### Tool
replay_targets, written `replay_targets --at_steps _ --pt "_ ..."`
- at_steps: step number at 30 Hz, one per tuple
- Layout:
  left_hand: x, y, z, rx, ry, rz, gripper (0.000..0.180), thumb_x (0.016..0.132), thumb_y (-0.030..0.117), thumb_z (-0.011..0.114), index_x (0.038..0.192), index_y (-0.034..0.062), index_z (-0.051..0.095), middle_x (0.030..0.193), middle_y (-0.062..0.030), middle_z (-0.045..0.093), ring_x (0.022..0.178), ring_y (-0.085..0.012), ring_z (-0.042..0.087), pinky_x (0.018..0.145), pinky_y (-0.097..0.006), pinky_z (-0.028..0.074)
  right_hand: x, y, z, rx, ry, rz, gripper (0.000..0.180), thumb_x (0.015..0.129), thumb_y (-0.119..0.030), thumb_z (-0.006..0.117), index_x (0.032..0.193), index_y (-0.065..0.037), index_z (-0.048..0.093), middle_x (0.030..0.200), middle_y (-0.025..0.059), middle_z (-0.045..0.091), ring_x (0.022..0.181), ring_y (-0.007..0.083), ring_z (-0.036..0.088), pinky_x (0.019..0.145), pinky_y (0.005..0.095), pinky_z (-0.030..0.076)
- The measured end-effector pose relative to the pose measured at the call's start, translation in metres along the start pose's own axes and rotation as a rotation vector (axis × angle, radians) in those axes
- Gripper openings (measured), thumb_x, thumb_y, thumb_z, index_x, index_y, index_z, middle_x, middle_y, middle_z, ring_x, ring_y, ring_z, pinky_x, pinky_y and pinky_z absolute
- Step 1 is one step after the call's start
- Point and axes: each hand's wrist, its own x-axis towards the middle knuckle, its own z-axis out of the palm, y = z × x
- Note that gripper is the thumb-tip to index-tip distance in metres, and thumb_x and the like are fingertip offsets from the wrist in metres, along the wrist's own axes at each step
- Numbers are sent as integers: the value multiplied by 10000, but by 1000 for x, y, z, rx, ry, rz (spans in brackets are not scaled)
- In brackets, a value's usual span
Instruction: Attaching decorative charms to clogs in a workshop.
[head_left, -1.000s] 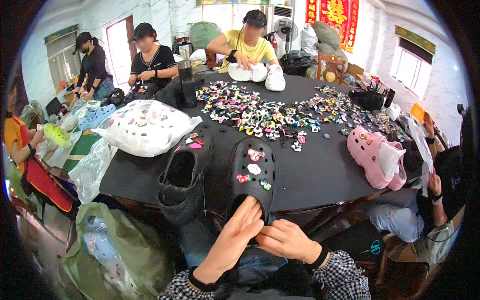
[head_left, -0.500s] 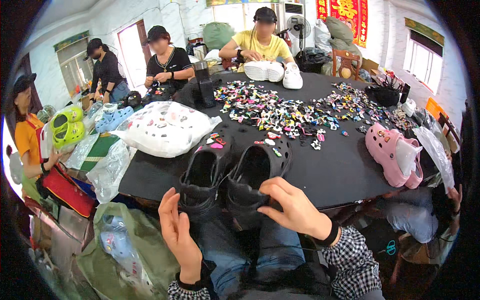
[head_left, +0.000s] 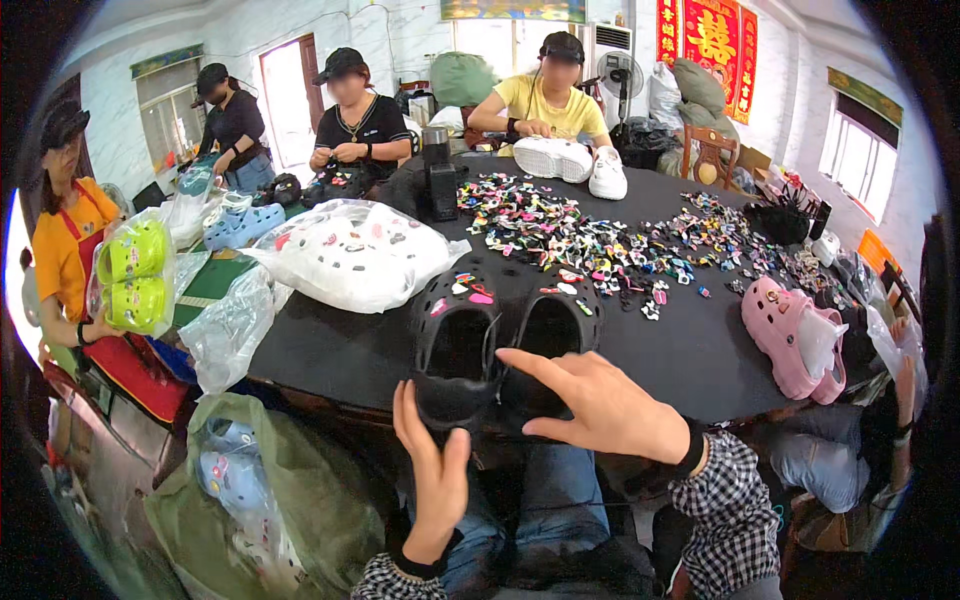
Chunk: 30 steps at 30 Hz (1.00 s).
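Two black clogs [head_left: 500, 335] with small coloured charms on their toes lie side by side at the near edge of the black table [head_left: 330, 350]. My left hand [head_left: 432, 478] is flat and upright, its fingertips touching the heel of the left clog. My right hand [head_left: 595, 408] spreads its fingers over the heel of the right clog. Neither hand grips anything.
A heap of small coloured charms [head_left: 600, 240] covers the table's middle. A clear bag of white clogs [head_left: 350, 255] lies at left, pink clogs [head_left: 790, 335] at right, white clogs [head_left: 570, 160] at the far side. Several people work around the table. A green bag [head_left: 260, 490] stands beside my knee.
The decorated clog was set down beside the other, and both now lie together at the table edge. My left hand rose from my lap to the left clog's heel.
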Motion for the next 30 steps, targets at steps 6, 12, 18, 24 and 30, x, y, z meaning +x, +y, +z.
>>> replay_targets --at_steps 6,12,18,24,30 --pt "-11 13 4 34 -42 24 710 925 156 518 1508 -18 152 1536 -227 134 1435 -347 152 1174 -437 126 31 6 3 48 -166 -41 578 867 -391 668 1350 -133 483 886 163 626 851 368 642 700 451 531" --pt "-12 8 -12 11 -101 20 697 909 191 553 1491 -19 233 1515 -220 177 1408 -337 205 1166 -433 156 28 7 8 -74 -163 -43 401 848 -342 703 1118 -60 614 892 156 618 850 360 634 720 444 523" --pt "-14 12 -19 33 -174 80 753 857 305 623 1462 -18 313 1481 -214 239 1378 -355 247 1155 -450 173 18 14 -18 277 -209 -92 400 827 -301 742 1059 -4 609 920 159 634 871 318 630 755 390 497" --pt "-16 7 -20 -153 -331 134 621 864 168 644 1418 14 408 1439 -176 378 1318 -304 384 1098 -412 313 8 1 -49 -116 -382 81 469 806 -471 718 944 -44 584 827 145 611 789 363 620 684 431 498" --pt "-13 -12 -52 -118 126 109 372 825 -3 566 1196 -1 594 1248 -166 583 1159 -319 552 1027 -387 396 -15 7 -41 -205 -165 95 305 683 -161 715 944 -54 596 799 132 584 741 361 607 632 438 490"
